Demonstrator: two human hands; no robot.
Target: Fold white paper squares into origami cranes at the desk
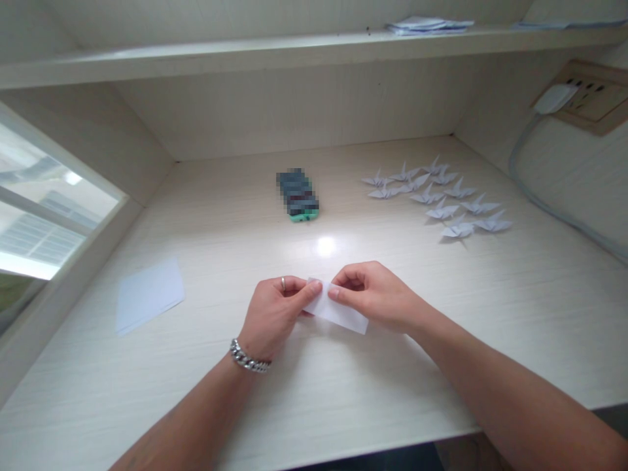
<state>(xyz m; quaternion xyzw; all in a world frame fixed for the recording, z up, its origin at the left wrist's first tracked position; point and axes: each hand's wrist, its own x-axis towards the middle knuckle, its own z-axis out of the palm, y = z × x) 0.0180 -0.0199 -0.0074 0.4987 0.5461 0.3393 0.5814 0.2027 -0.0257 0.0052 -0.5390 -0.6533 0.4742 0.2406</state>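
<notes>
Between my two hands is a small white piece of paper (343, 314), which looks folded into a narrow rectangle and slopes down to the right. My left hand (277, 304) pinches its left end, thumb on top and fingers beneath; a ring and a chain bracelet are on this hand and wrist. On the paper's upper edge, near the middle, my right hand (375, 294) pinches with thumb and forefinger. Several white paper cranes (441, 196) stand grouped at the back right. Flat on the desk at the left lie white paper sheets (150, 294).
A phone with a green edge (304, 216), its face pixelated, lies beyond my hands. Above the desk (220, 229) runs a shelf (245, 62) with a stack of folded papers (429, 26). At right, a charger (554, 98) sits in the wall socket, its cable (540, 206) trailing down.
</notes>
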